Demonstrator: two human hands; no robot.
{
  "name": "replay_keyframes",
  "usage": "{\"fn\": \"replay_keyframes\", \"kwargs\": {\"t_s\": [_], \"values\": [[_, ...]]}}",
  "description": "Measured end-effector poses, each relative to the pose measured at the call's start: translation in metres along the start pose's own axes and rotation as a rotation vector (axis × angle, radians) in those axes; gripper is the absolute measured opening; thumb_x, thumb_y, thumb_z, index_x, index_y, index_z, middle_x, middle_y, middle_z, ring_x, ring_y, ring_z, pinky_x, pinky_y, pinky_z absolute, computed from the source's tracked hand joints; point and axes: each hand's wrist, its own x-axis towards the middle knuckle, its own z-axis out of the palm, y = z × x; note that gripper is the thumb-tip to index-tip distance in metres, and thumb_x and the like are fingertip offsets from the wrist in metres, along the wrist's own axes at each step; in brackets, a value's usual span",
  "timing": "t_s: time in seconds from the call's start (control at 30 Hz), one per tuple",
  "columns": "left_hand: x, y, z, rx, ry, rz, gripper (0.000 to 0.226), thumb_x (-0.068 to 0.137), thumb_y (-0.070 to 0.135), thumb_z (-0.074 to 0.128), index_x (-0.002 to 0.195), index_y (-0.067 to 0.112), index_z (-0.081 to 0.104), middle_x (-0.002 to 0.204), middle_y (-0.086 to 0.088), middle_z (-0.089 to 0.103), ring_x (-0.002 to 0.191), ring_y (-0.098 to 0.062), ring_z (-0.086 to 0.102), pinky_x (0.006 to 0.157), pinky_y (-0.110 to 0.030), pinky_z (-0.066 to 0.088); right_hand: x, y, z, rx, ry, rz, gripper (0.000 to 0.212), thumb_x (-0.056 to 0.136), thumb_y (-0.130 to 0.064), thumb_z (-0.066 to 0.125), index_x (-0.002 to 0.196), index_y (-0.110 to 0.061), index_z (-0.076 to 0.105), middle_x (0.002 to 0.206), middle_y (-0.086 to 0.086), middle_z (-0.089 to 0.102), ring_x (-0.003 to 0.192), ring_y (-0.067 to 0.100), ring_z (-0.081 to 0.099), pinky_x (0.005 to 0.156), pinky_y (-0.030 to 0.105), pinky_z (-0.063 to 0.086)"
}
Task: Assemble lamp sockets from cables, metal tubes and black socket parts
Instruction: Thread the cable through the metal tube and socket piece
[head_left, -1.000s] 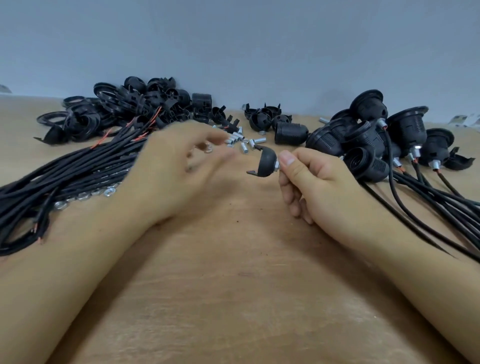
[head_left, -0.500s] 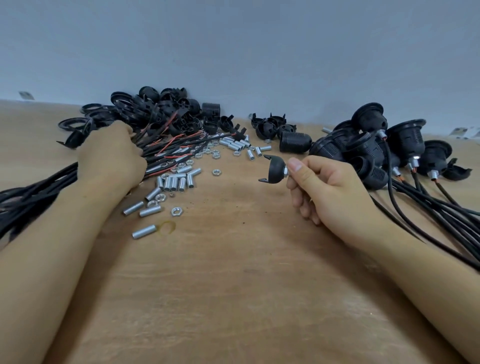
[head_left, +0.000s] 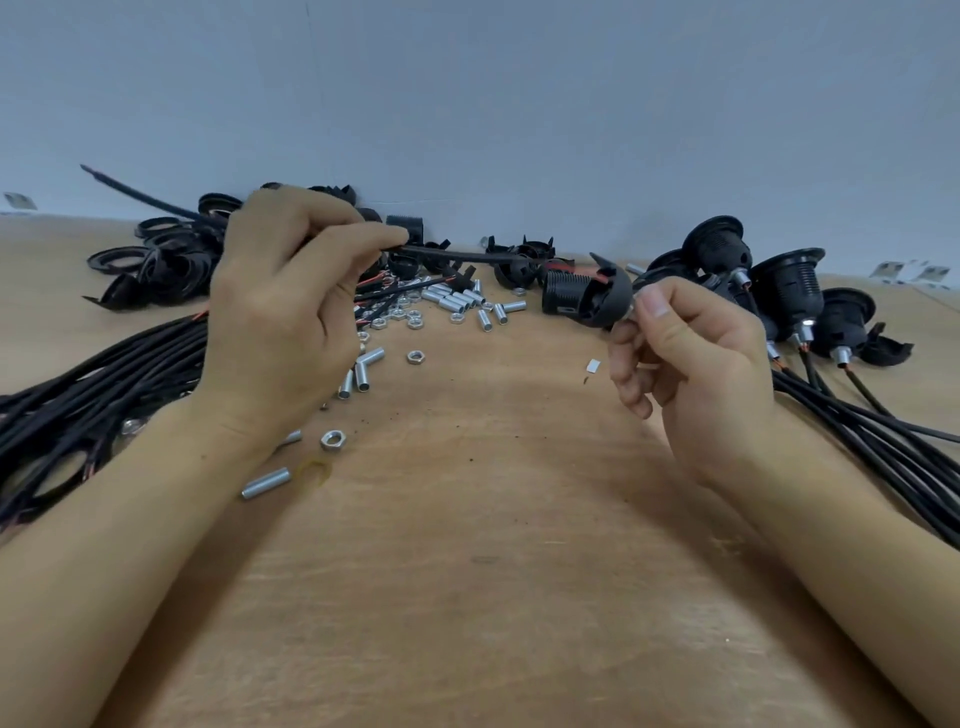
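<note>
Resting cable (head_left: 457, 255) between left fingers (head_left: 363, 240)

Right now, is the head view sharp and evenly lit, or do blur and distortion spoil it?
Head view: soft, even light, no glare; the raised cable smears with motion blur; the wooden table bows from wide-angle distortion; both hands stay fairly sharp.

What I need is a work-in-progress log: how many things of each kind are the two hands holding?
Black cable: 1, pinched by the left hand
Black socket part: 1, held by the right hand
Total: 2
</note>
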Motion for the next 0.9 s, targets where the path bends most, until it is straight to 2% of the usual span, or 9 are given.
{"fn": "replay_keyframes", "kwargs": {"t_s": [0.17, 0.27, 0.37, 0.4, 0.47, 0.53, 0.6, 0.73, 0.9], "values": [[0.0, 0.002, 0.001, 0.033, 0.053, -0.033, 0.022, 0.102, 0.006, 0.054, 0.102, 0.008, 0.076, 0.094, -0.004, 0.069, 0.093, -0.036, 0.058, 0.081, -0.049, 0.044, 0.002, 0.001, 0.001, 0.03, 0.046, 0.02, 0.035, 0.091, -0.03, 0.051, 0.058, -0.025, 0.063, 0.053, 0.003, 0.056, 0.041, 0.017, 0.043, 0.039, 0.021, 0.032], [0.005, 0.0, -0.003, -0.174, 0.164, -0.271, 0.017, 0.101, 0.009, 0.052, 0.108, -0.001, 0.064, 0.097, 0.003, 0.061, 0.092, -0.012, 0.062, 0.084, -0.035, 0.05, 0.003, 0.001, 0.001, 0.039, 0.076, 0.043, 0.035, 0.09, -0.032, 0.052, 0.057, -0.025, 0.063, 0.052, 0.004, 0.055, 0.041, 0.017, 0.042, 0.04, 0.02, 0.031], [0.014, -0.001, -0.007, -0.405, 0.294, -0.568, 0.043, 0.106, 0.021, 0.042, 0.115, -0.021, 0.048, 0.095, -0.001, 0.064, 0.081, -0.003, 0.068, 0.08, -0.02, 0.049, 0.002, 0.002, 0.002, 0.05, 0.074, 0.043, 0.034, 0.091, -0.031, 0.051, 0.059, -0.022, 0.061, 0.052, 0.004, 0.055, 0.041, 0.017, 0.042, 0.039, 0.021, 0.031], [0.015, 0.002, -0.007, -0.524, 0.299, -0.662, 0.041, 0.106, 0.021, 0.039, 0.117, -0.018, 0.046, 0.092, -0.002, 0.067, 0.077, -0.005, 0.07, 0.079, -0.02, 0.051, 0.002, 0.002, 0.002, 0.05, 0.077, 0.043, 0.034, 0.091, -0.031, 0.051, 0.061, -0.02, 0.06, 0.052, 0.004, 0.054, 0.041, 0.017, 0.042, 0.039, 0.022, 0.031], [0.014, 0.009, -0.003, -0.839, 0.272, -0.87, 0.013, 0.107, 0.012, 0.039, 0.107, 0.002, 0.046, 0.082, 0.0, 0.071, 0.069, -0.01, 0.07, 0.077, -0.026, 0.054, 0.002, 0.003, 0.002, 0.063, 0.093, 0.066, 0.034, 0.093, -0.029, 0.05, 0.063, -0.016, 0.058, 0.052, 0.005, 0.054, 0.041, 0.017, 0.041, 0.039, 0.022, 0.031], [0.012, 0.016, -0.001, -1.133, 0.203, -1.115, 0.017, 0.106, 0.008, 0.041, 0.091, 0.014, 0.045, 0.076, 0.0, 0.071, 0.064, -0.012, 0.069, 0.073, -0.026, 0.056, 0.003, 0.002, 0.001, 0.108, 0.107, 0.106, 0.039, 0.1, -0.024, 0.047, 0.063, -0.016, 0.056, 0.053, 0.005, 0.052, 0.041, 0.017, 0.041, 0.041, 0.021, 0.03], [0.01, 0.02, 0.002, -1.292, 0.123, -1.257, 0.023, 0.105, 0.009, 0.042, 0.084, 0.017, 0.047, 0.074, 0.001, 0.071, 0.063, -0.009, 0.067, 0.069, -0.022, 0.055, 0.004, 0.002, -0.002, 0.163, 0.068, 0.136, 0.043, 0.101, -0.019, 0.044, 0.059, -0.018, 0.056, 0.053, 0.005, 0.051, 0.043, 0.017, 0.04, 0.042, 0.023, 0.03], [0.011, 0.016, 0.002, -1.383, 0.143, -1.304, 0.024, 0.104, 0.01, 0.044, 0.082, 0.019, 0.049, 0.072, 0.004, 0.07, 0.061, -0.005, 0.065, 0.069, -0.021, 0.054, 0.004, 0.001, -0.006, 0.239, -0.054, 0.175, 0.024, 0.088, -0.02, 0.048, 0.067, -0.009, 0.045, 0.052, 0.005, 0.049, 0.045, 0.017, 0.038, 0.043, 0.024, 0.028], [0.01, 0.012, -0.002, -1.384, 0.14, -1.253, 0.02, 0.104, 0.011, 0.045, 0.086, 0.019, 0.051, 0.073, 0.005, 0.07, 0.062, -0.005, 0.064, 0.071, -0.021, 0.054, 0.004, 0.002, -0.004, 0.266, -0.148, 0.205, 0.021, 0.083, -0.019, 0.047, 0.068, -0.007, 0.043, 0.049, 0.007, 0.045, 0.044, 0.017, 0.037, 0.043, 0.023, 0.025]]}}
